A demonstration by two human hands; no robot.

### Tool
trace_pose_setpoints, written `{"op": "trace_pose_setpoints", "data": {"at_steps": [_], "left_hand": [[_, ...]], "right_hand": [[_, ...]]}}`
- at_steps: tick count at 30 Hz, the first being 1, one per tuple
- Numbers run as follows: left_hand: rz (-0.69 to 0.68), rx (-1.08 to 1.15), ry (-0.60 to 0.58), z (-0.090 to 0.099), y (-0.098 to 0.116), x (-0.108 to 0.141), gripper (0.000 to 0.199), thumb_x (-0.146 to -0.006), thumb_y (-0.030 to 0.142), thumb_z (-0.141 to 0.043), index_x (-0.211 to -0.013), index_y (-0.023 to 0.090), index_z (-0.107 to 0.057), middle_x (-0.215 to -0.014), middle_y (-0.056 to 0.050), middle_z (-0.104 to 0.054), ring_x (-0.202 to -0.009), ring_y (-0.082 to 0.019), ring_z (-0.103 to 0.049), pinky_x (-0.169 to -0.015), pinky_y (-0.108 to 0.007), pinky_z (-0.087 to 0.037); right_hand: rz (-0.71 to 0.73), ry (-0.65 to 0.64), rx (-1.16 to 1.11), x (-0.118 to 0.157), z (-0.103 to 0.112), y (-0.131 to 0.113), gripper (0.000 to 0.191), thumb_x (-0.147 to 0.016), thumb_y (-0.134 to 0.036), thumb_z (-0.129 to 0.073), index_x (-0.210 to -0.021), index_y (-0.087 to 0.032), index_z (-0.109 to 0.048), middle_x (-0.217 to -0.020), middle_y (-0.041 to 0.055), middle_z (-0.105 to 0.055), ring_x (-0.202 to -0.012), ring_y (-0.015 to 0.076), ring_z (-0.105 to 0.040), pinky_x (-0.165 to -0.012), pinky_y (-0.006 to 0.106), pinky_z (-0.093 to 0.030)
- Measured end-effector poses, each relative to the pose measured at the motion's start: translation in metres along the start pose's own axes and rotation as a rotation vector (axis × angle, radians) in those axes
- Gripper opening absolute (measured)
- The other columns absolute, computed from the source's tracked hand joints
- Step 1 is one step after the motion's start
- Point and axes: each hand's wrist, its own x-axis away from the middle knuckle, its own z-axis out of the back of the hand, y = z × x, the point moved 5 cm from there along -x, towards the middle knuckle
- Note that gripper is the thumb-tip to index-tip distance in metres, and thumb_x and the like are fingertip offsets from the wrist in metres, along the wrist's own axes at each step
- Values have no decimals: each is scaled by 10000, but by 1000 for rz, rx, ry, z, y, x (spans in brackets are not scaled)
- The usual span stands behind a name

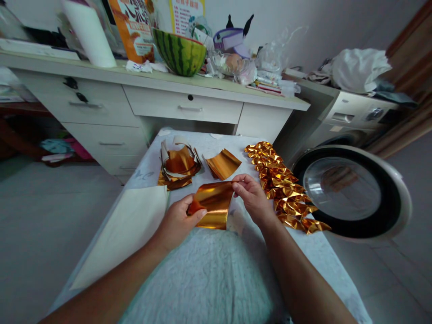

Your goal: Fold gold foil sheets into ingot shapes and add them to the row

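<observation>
Between my two hands is a sheet of shiny gold foil paper (216, 202), held above the near part of the cloth-covered table. My left hand (180, 220) grips its left side, thumb on top. The fingers of my right hand (251, 195) pinch its upper right corner. Just beyond lies a small stack of gold foil sheets (223, 164). More foil sheets, curled and loose, sit in a pile (180, 164) to the left of that. Along the right side, several folded gold foil pieces (280, 184) lie in overlapping rows.
A pale paper sheet (121, 234) lies on the table's left. Behind stands a white desk (182, 101) bearing a cut watermelon (182, 51), an orange bag (133, 29) and plastic bags. At right, a washing machine's round door (351, 191) hangs open beside the table.
</observation>
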Motion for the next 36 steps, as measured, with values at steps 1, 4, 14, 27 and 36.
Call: {"op": "trace_pose_setpoints", "data": {"at_steps": [1, 4, 14, 27, 36], "left_hand": [[-2, 0, -3, 0, 0, 0, 208, -775, 339, -637, -929, 200, -637, -758, -2, -677, -722, -189, -638, -700, -327, -541], [-19, 10, -29, -1, 5, 1, 205, -797, 345, -619, -939, 198, -635, -748, 3, -661, -701, -178, -623, -674, -303, -523], [-93, -152, 109, 17, 5, 0, 156, -859, 293, -535, -945, 197, -622, -992, -12, -599, -587, -93, -553, -539, -235, -445], [-288, -395, 48, 10, 20, 4, 455, -711, 65, -512, -1126, 227, -601, -1417, -74, -444, -1337, -257, -427, -1124, -463, -361], [-274, -481, -273, -8, 17, 8, 187, -804, 311, -641, -959, 213, -673, -1280, -91, -568, -1211, -277, -532, -1025, -435, -444]], "right_hand": [[-25, -18, 3, 0, 0, 4, 263, -746, -428, -721, -800, -211, -583, -689, -37, -543, -607, 105, -458, -568, 215, -393], [-110, -42, -17, 1, 2, 13, 313, -736, -447, -727, -700, -196, -545, -580, -64, -470, -507, 77, -378, -477, 195, -308], [-88, -104, -165, 3, 6, 11, 260, -763, -408, -749, -782, -194, -603, -729, 5, -699, -660, 130, -644, -598, 227, -464], [32, -457, 137, 13, 11, -9, 179, -832, -375, -696, -909, -213, -704, -1057, 51, -690, -1018, 180, -613, -937, 343, -450], [-219, -614, 280, 17, 6, 18, 252, -842, -405, -628, -810, -156, -646, -703, -25, -565, -635, 96, -475, -612, 227, -370]]}}
